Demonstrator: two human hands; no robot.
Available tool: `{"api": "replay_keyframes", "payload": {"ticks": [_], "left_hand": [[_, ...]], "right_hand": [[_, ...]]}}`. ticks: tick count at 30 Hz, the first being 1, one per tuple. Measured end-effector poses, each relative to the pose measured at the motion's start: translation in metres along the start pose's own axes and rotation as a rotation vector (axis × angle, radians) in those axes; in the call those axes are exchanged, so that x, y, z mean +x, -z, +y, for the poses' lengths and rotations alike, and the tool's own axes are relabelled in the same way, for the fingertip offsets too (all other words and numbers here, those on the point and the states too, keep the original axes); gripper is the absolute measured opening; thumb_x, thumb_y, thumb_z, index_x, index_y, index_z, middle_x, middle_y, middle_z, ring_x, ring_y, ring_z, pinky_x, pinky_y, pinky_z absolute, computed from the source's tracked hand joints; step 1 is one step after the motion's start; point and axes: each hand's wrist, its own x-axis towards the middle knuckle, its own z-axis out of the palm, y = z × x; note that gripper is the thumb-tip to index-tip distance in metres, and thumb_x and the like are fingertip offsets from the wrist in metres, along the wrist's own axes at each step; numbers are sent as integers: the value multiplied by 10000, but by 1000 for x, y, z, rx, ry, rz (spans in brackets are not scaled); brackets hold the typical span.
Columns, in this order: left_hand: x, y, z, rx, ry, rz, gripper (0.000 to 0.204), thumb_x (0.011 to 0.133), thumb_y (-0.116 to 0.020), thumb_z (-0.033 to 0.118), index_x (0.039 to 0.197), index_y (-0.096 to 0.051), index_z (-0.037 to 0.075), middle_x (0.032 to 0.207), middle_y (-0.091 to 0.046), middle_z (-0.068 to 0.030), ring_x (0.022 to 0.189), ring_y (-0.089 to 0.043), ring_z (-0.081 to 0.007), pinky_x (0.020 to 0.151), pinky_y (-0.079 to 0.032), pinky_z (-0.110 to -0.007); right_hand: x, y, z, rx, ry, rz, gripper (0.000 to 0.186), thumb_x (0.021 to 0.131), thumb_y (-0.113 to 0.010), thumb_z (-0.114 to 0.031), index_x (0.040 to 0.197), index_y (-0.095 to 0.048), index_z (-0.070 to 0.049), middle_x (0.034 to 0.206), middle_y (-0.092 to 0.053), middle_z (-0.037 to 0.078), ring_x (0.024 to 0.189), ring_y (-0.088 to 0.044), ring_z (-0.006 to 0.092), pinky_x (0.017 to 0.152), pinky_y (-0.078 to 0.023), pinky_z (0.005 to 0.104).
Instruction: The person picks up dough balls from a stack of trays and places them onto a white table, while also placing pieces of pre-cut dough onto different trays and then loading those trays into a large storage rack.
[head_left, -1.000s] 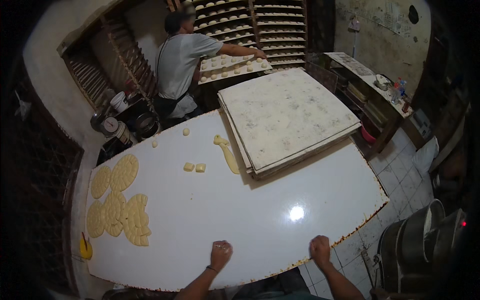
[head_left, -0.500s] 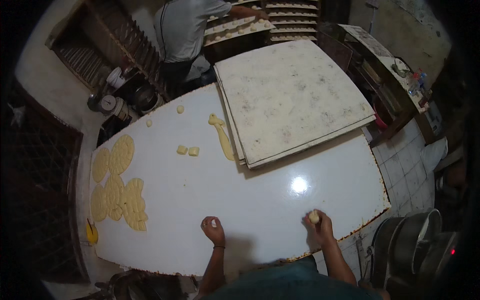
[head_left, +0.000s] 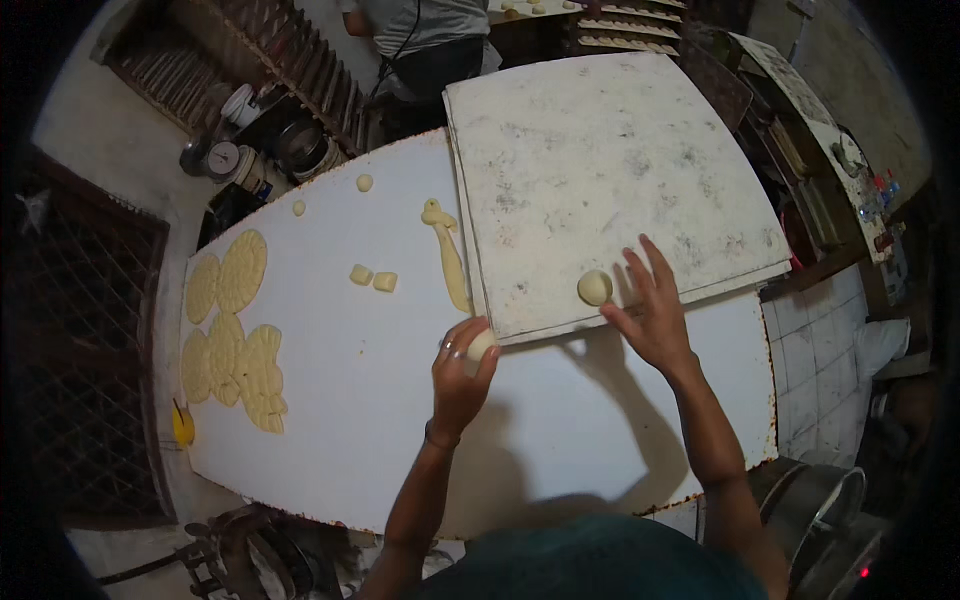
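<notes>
My left hand [head_left: 458,385] is closed around a pale dough ball [head_left: 482,345] at the near left corner of the floured board [head_left: 560,170]. My right hand [head_left: 657,322] is over the board's near edge with its fingers spread. Just left of its thumb and fingertips, a round dough ball [head_left: 595,288] appears to rest on the board; whether the thumb touches it I cannot tell. Left of the board lies a long dough strip [head_left: 452,265] with a knotted far end. Two small dough chunks [head_left: 384,282] sit side by side farther left.
Flat scored dough rounds [head_left: 243,272] cover the table's left side. Two small dough balls [head_left: 364,183] lie near its far edge. Behind stand a dial scale [head_left: 222,158], a person in a grey shirt [head_left: 430,40] and racks of dough trays [head_left: 630,30]. Metal pans [head_left: 800,500] are at right.
Both hands have moved forward from the near edge to the board. My right hand has opened, and its dough ball is now at the board. The other person has shifted, and the view has moved.
</notes>
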Motion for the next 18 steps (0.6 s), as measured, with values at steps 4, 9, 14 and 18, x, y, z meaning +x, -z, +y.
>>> {"api": "replay_keyframes", "payload": {"ticks": [4,9,14,18], "left_hand": [[61,-37,-29,174,-232,-435,357,855,-616,164,1172,-551,13,1242,-522,-168,1177,-485,-339,1003,-373,-432],[20,10,-30,252,-294,-129,502,868,-614,272,1289,-461,46,1385,-395,-155,1334,-287,-375,1081,-236,-504],[-108,100,-68,4,62,-76,390,873,-614,177,1228,-516,49,1321,-448,-151,1256,-394,-333,1038,-329,-426],[-225,192,-130,9,312,19,354,870,-623,125,1197,-528,27,1249,-512,-153,1179,-477,-323,980,-398,-391]], "right_hand": [[-55,6,-18,241,-161,218,413,799,-633,-126,1181,-529,-6,1282,-471,212,1199,-447,354,993,-377,423],[-159,-54,-47,383,-423,89,228,834,-591,-82,1044,-583,8,1194,-527,167,1080,-528,269,857,-453,350],[-209,-160,-121,748,-670,-436,165,917,-564,-119,1042,-590,-15,962,-622,61,906,-577,138,813,-463,274],[-149,-272,-220,801,-319,-917,265,912,-591,-212,1055,-626,7,924,-654,83,844,-625,153,775,-499,286]]}}
